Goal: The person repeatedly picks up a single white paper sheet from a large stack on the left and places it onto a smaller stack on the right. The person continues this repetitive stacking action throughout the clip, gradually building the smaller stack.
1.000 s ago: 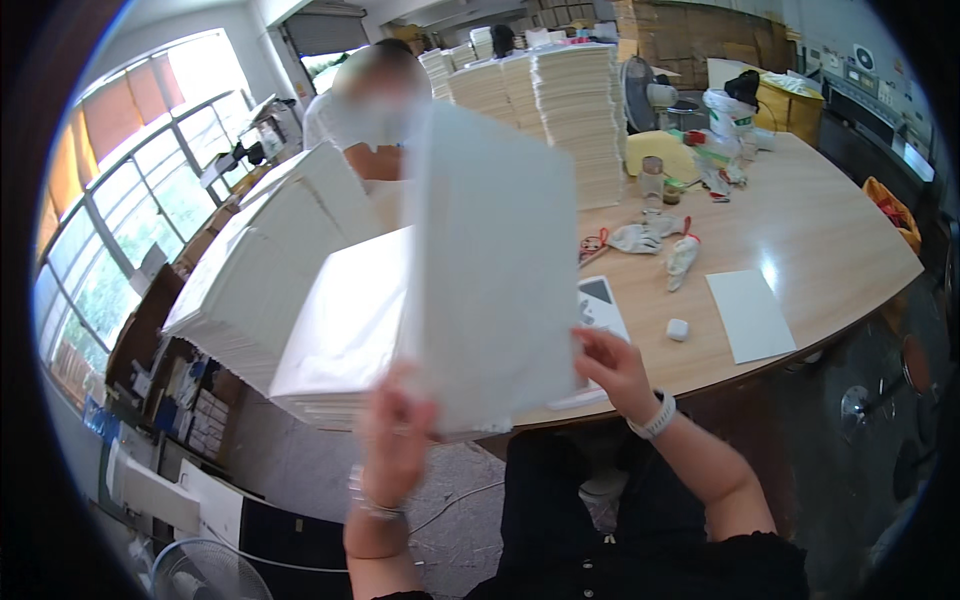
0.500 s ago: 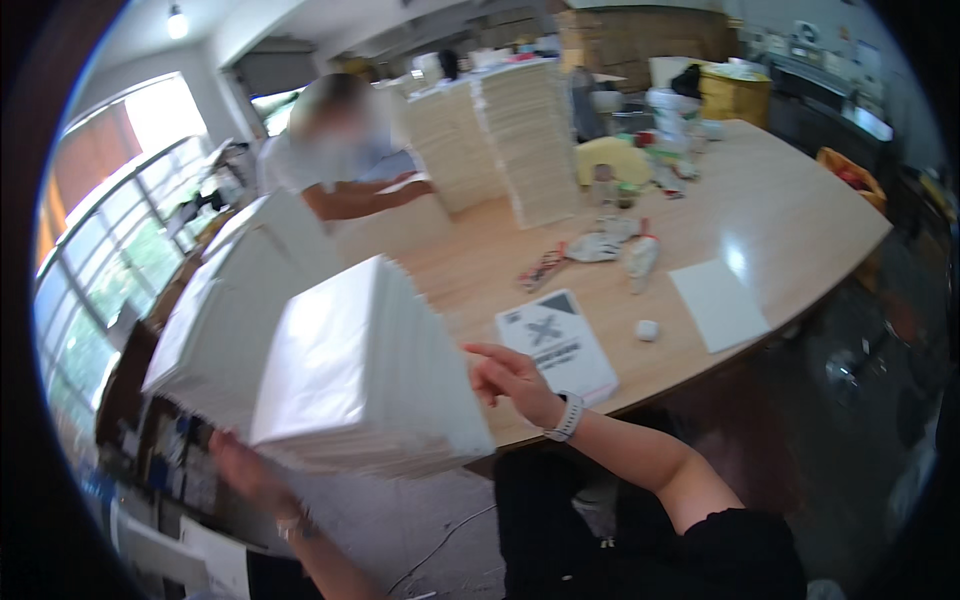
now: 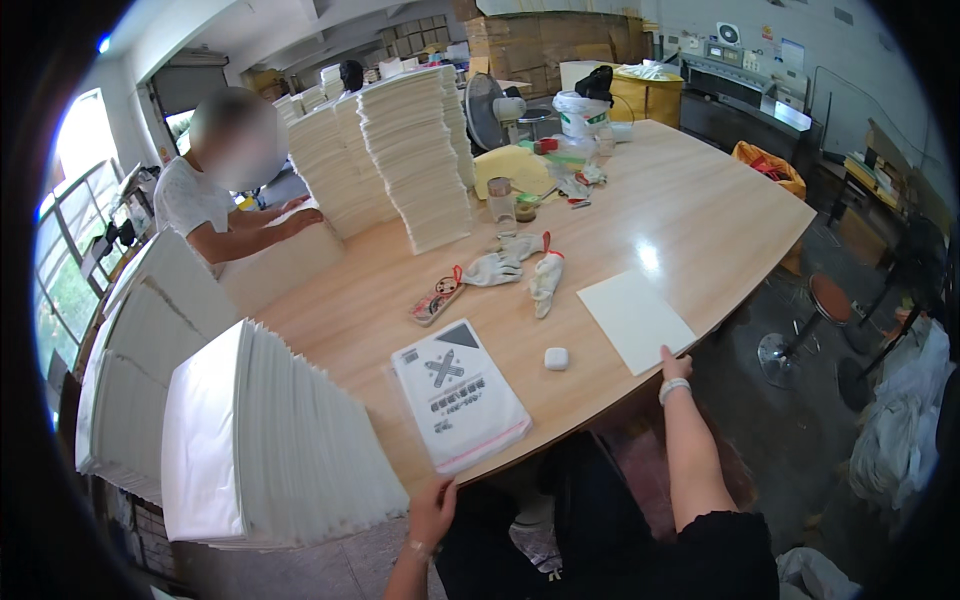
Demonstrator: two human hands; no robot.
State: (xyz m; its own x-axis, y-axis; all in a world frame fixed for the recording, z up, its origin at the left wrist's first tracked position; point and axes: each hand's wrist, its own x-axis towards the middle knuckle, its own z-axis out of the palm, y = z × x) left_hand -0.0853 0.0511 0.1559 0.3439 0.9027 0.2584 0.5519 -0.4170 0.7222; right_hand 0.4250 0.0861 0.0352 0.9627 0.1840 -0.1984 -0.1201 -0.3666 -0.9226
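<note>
My left hand (image 3: 432,512) is at the near table edge, beside a white bag with a printed pencil cross (image 3: 455,395). Its fingers curl at the edge and are partly hidden. At the same edge further right is my right hand (image 3: 677,367), closed around it, thumb on the near corner of a blank white sheet (image 3: 630,318). To the left of my left hand stands a tall stack of white packs (image 3: 300,450) with a glossy cover. A small white rounded case (image 3: 556,358) lies between the bag and the sheet.
Work gloves (image 3: 545,285), a patterned slim box (image 3: 436,300), a glass jar (image 3: 501,200) and a tape roll (image 3: 525,211) lie mid-table. Tall paper stacks (image 3: 410,160) stand behind. A co-worker (image 3: 215,215) handles a stack at far left. A round stool (image 3: 829,298) is at right.
My view has swung to the right. My left hand has left the side of the white stack for the table edge; my right hand has moved right to the blank sheet's corner.
</note>
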